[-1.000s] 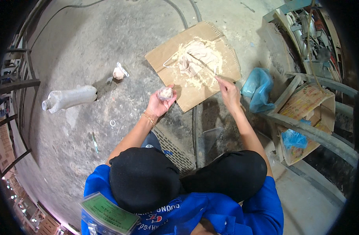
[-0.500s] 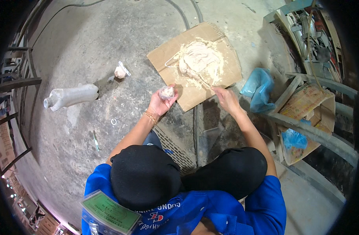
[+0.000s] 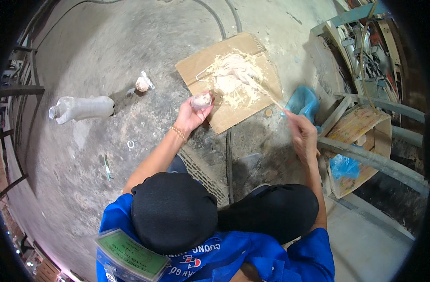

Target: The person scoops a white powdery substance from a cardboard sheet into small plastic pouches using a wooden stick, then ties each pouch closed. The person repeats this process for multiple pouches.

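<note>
A pale, creamy mound (image 3: 238, 70) with lighter powder or crumbs around it lies on a flat piece of brown cardboard (image 3: 219, 117) on the floor. My left hand (image 3: 192, 117), palm up at the cardboard's near left edge, has its fingers curled round a small clear plastic wrap with a pinkish-white lump (image 3: 201, 100). My right hand (image 3: 303, 134) is just beyond the right edge, its fingers pinched on a thin pale stick-like piece (image 3: 272, 97). That piece slants back to the mound; whether it is a stick or a strand, I cannot tell.
On the floor to the left are a cloudy plastic bottle (image 3: 85, 108), another small wrapped lump (image 3: 142, 84), a white ring (image 3: 131, 144) and a thin green-and-white item (image 3: 107, 167). At right, a blue plastic bag (image 3: 303, 101) lies beside a metal frame (image 3: 379, 162) and a cardboard box (image 3: 353, 127).
My right hand has moved right and slightly nearer to me, drawing the thin piece toward the cardboard's right edge. My left hand still holds the wrapped lump, its top now tilted differently.
</note>
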